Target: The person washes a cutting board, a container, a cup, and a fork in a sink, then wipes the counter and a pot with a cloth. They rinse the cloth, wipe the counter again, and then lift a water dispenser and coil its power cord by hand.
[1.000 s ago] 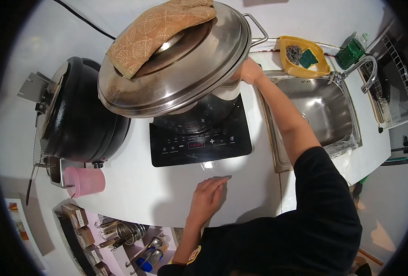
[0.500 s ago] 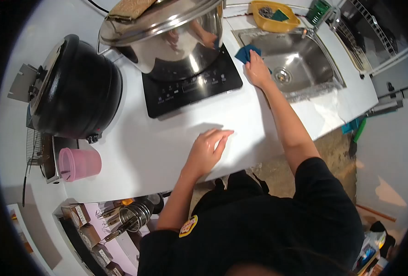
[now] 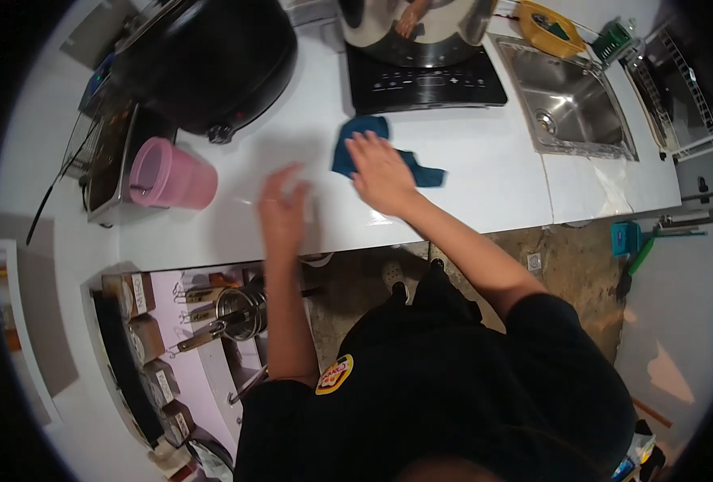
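Note:
A dark blue cloth point(image 3: 372, 124) lies partly spread on the white counter point(image 3: 485, 177), in front of the black induction cooktop point(image 3: 429, 92). My right hand point(image 3: 382, 175) rests flat on top of it, fingers stretched out and pressing it to the surface. Part of the cloth is hidden under the palm, and one end sticks out to the right. Over the counter to the left, my left hand point(image 3: 282, 213) is blurred by motion. Its thumb and fingers are apart with nothing between them, and the pink plastic container point(image 3: 194, 181) is nearest to it.
A large steel pot point(image 3: 420, 36) stands on the cooktop. At the left is a big black soup warmer point(image 3: 220, 68). The steel sink point(image 3: 581, 112) is on the right, with a yellow basin point(image 3: 557, 44) behind it. Below the counter, strainers point(image 3: 240, 312) hang beside labelled boxes.
My right hand has moved left from the sink's edge to the counter, bringing the cloth with it. My left hand has shifted left and its fingers have spread. The view has turned as well.

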